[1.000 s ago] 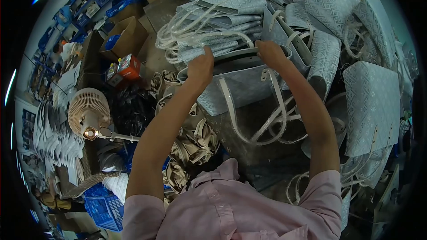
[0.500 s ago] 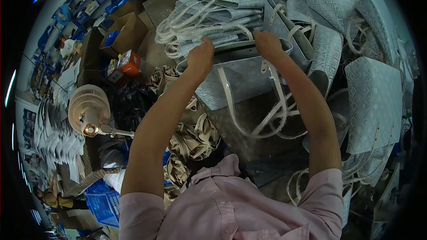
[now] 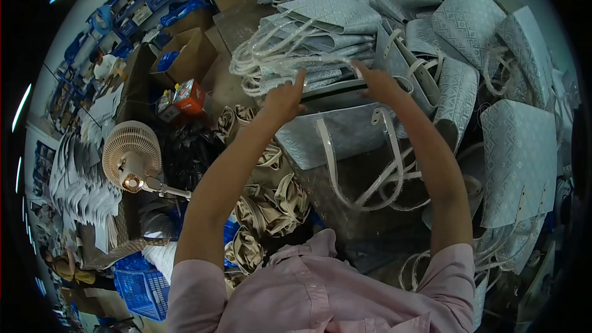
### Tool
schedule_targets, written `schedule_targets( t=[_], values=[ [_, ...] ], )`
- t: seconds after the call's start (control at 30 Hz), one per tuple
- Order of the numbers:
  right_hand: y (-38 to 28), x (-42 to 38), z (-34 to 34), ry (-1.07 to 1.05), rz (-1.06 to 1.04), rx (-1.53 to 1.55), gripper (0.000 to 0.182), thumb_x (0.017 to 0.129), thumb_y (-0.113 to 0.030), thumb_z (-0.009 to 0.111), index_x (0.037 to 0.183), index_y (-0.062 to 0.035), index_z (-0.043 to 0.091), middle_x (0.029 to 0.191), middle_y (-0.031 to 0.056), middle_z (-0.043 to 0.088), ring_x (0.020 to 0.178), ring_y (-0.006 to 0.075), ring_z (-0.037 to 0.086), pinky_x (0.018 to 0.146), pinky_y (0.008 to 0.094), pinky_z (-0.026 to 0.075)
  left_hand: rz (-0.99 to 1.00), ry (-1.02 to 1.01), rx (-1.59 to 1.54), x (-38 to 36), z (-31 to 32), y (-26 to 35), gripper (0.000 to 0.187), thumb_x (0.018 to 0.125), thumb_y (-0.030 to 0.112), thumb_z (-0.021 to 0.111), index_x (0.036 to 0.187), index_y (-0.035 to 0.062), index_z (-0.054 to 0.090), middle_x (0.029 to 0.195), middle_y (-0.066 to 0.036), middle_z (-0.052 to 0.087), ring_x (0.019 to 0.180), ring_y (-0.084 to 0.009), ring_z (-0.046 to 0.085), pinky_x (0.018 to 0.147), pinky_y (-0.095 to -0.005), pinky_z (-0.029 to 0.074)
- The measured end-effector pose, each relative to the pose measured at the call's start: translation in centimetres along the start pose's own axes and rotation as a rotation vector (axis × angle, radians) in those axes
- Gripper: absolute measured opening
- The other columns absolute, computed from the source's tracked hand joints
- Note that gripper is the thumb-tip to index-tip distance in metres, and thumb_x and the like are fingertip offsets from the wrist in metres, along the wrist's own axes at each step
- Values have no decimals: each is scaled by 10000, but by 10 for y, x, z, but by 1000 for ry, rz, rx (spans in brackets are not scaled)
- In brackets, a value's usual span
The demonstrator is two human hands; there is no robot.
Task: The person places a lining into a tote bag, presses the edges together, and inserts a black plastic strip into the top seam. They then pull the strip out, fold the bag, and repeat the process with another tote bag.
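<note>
A silver-grey patterned handbag [image 3: 302,143] lies on the table in front of me, its dark opening facing away and its pale front handle [image 3: 330,163] hanging toward me. My left hand [image 3: 283,101] is at the left of the opening, index finger stretched out and thumb apart. At the right of the opening, my right hand [image 3: 379,85] has its index finger and thumb spread. Just beyond both hands lies a stack of similar flattened bags [image 3: 342,40] with looped clear-wrapped handles [image 3: 262,49]. Some fingers of each hand are hidden from view.
More silver bags [image 3: 518,154] crowd the right side. Beige rolled pieces [image 3: 271,203] lie to the left, near a black plastic bag [image 3: 194,148]. A fan [image 3: 131,155], an orange box [image 3: 190,98], an open carton [image 3: 185,55] and a blue basket [image 3: 143,290] stand farther left.
My hands have loosened from the bag's rim, with index fingers and thumbs now extended. The bag appears lower in view, as does the whole scene.
</note>
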State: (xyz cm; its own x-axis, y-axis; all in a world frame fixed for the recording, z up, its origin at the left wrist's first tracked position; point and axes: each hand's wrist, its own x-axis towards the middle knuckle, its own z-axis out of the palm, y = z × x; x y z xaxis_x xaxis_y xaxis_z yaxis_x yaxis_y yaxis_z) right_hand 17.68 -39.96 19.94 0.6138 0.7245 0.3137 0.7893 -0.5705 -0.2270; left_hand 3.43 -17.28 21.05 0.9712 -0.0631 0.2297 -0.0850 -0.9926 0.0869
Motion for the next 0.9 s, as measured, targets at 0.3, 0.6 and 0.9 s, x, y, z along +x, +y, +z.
schedule_targets(
  t=[0.3, 0.6, 0.9],
  values=[
    [17, 20, 25, -164, -35, 0, 499, 712, -177, 699, 1150, -65, 490, 882, 191, 624, 858, 373, 595, 742, 454, 473, 141, -59, -64, 29, 37, -33, 410, 725, 123, 646, 1093, 31, 490, 856, -222, 590, 836, -403, 556, 721, -478, 433],
    [-36, -86, -15, 527, 29, 230, 484, 805, -113, 617, 1249, -59, 429, 1096, 198, 557, 869, 336, 607, 769, 377, 479, 417, 61, -250, 6, 22, -40, 508, 739, -18, 532, 1230, 82, 446, 855, -254, 577, 817, -410, 558, 703, -471, 433],
    [-156, -312, 56, 901, 1294, 808, 249, 861, -234, 579, 839, 11, 623, 583, 60, 592, 505, 103, 543, 502, 221, 438, 294, -17, -358, 40, 6, -64, 565, 777, 109, 625, 1300, 107, 413, 989, -224, 582, 857, -383, 573, 729, -423, 451]
  ],
)
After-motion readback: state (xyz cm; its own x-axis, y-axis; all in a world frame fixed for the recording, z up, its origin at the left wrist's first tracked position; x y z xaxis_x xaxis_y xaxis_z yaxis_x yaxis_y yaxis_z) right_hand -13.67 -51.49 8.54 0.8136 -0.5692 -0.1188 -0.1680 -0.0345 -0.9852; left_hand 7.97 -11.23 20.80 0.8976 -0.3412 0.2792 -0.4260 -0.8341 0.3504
